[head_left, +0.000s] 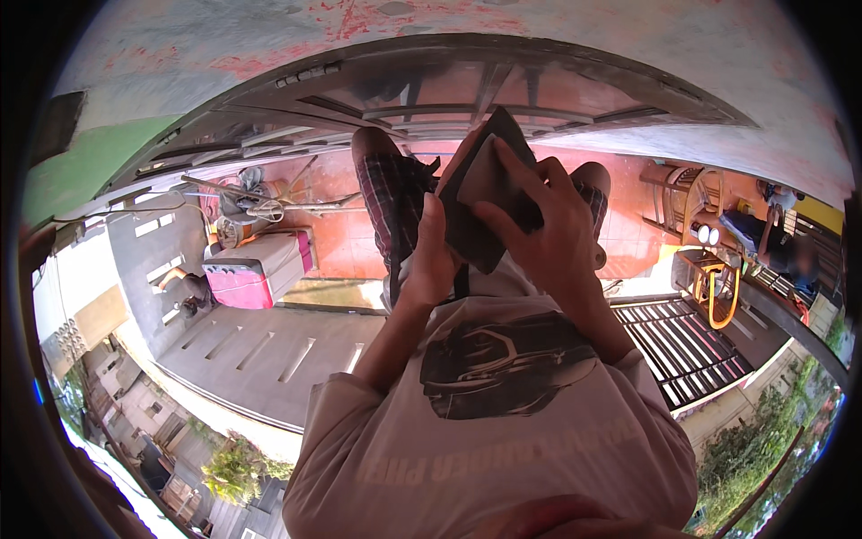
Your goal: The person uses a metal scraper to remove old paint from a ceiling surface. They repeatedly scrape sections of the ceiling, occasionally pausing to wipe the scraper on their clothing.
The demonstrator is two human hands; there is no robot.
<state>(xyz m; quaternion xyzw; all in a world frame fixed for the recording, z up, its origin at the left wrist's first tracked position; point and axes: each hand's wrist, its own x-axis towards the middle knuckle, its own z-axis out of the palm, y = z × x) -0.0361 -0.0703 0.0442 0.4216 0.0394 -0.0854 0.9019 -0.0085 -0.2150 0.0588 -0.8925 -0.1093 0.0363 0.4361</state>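
In front of my lap I hold a dark grey, flat rectangular piece, tilted, with a paler grey area on its upper face. It looks like a thin slab or folded cover; I cannot make out its exact kind. My left hand grips its left lower edge, thumb pointing up along the side and the other fingers mostly hidden beneath. From the right, my right hand is closed around the other edge, its thumb and index finger pressing on the face. Plaid shorts cover my bent legs on both sides of the piece.
A dark-framed glass panel stands just ahead of my knees. At left are a pink and grey box-like piece and a cluttered bundle. Rattan chairs, a person and a slatted railing are at right.
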